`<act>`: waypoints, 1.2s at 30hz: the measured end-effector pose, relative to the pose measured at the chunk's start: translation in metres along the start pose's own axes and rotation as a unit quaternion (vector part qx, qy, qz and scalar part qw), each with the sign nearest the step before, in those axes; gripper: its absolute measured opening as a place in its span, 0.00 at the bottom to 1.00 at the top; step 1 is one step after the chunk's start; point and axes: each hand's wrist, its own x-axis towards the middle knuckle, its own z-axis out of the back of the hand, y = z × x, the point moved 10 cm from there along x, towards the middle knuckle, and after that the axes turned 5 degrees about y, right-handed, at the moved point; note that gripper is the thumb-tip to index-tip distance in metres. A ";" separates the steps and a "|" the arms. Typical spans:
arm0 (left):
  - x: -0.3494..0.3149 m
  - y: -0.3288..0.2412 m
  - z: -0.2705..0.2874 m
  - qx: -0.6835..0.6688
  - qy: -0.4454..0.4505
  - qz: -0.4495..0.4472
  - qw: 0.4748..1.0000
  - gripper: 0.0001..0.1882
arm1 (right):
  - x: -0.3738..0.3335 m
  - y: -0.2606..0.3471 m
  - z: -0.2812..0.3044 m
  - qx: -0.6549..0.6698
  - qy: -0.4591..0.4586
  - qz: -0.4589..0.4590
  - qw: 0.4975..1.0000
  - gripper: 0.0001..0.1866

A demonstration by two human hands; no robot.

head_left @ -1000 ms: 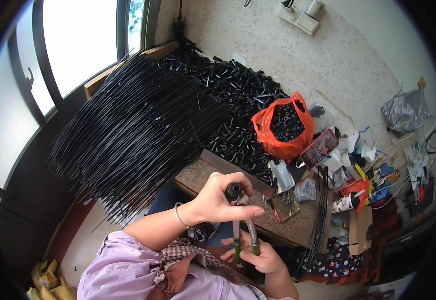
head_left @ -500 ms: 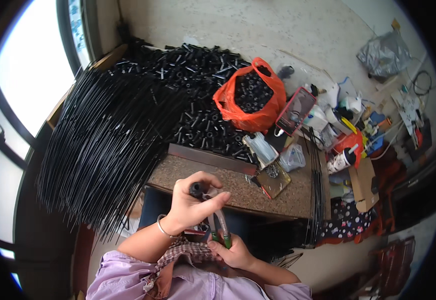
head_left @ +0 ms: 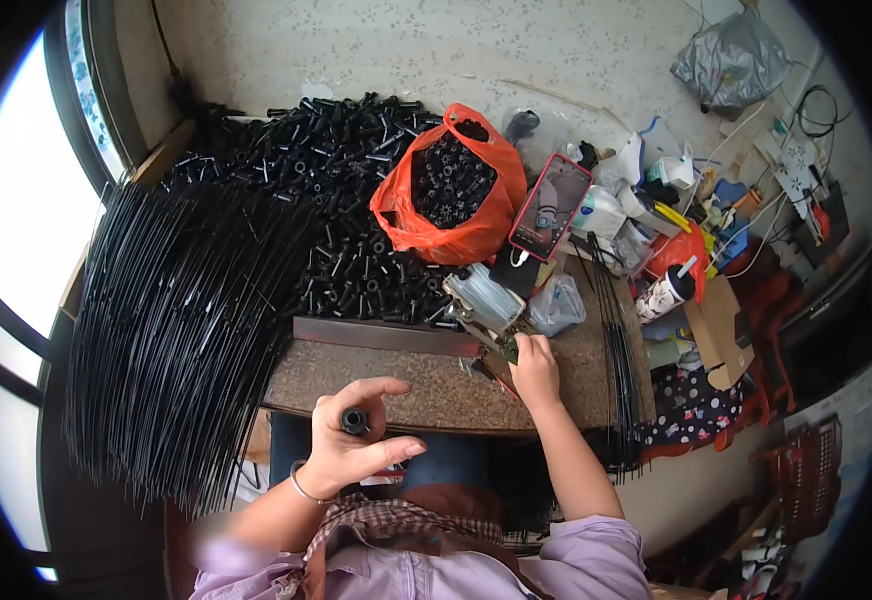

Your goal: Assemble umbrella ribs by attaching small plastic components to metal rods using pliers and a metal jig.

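Observation:
My left hand (head_left: 341,435) is raised in front of the table edge. A short black hollow cylindrical piece (head_left: 354,421) stays in it, end facing up, while thumb and index finger are spread apart. Farther right, my right hand (head_left: 535,368) reaches over the tabletop, closed around the green handles of metal pliers (head_left: 491,335). The pliers' jaws point away to the left, beside a packet of pale blue strips (head_left: 492,296). Just behind it lies a small clear plastic bag (head_left: 557,304).
Black tubular parts (head_left: 366,270) are heaped behind a metal strip (head_left: 386,336). Long thin black rods (head_left: 176,350) cover the left side. An orange plastic bag (head_left: 501,200) holds small black pieces. A phone (head_left: 551,208), a patterned cup (head_left: 664,295) and clutter stand right.
My right hand has carried the pliers away from my left hand, forward and right onto the table. My left thumb and index finger have opened; the view has shifted.

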 end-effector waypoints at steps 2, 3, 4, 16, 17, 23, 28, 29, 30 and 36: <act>0.003 0.000 -0.001 0.004 0.008 0.004 1.000 0.25 | 0.000 0.012 0.002 -0.045 -0.034 0.051 0.997 0.11; 0.003 0.001 -0.002 0.004 0.008 0.004 1.000 0.25 | -0.002 0.011 -0.001 -0.069 -0.044 0.056 0.995 0.08; 0.004 0.003 -0.002 0.006 0.010 0.007 1.000 0.25 | -0.001 0.011 -0.002 -0.069 -0.045 0.057 0.995 0.08; -0.002 -0.006 -0.025 0.017 0.096 0.012 0.995 0.20 | -0.011 -0.045 0.028 0.307 -0.102 -0.218 0.921 0.10; -0.002 -0.008 -0.027 0.025 0.097 0.000 0.995 0.21 | -0.010 -0.023 0.022 0.506 -0.074 -0.246 0.823 0.09; 0.005 -0.029 -0.047 0.038 0.037 -0.020 0.998 0.30 | -0.031 0.138 0.076 0.810 -0.007 -0.131 0.571 0.12; -0.007 -0.043 -0.042 0.062 0.023 -0.049 0.997 0.32 | -0.042 0.164 0.102 0.785 -0.066 -0.102 0.607 0.13; -0.011 -0.046 -0.043 0.062 0.024 -0.050 0.996 0.32 | -0.043 0.168 0.101 0.785 -0.067 -0.101 0.607 0.13; -0.017 -0.052 -0.040 0.079 0.004 -0.061 0.995 0.33 | -0.047 0.161 0.104 0.760 -0.117 -0.124 0.627 0.12; -0.038 -0.066 -0.054 0.139 0.031 -0.141 0.980 0.41 | -0.058 0.149 0.145 0.608 -0.275 -0.104 0.737 0.11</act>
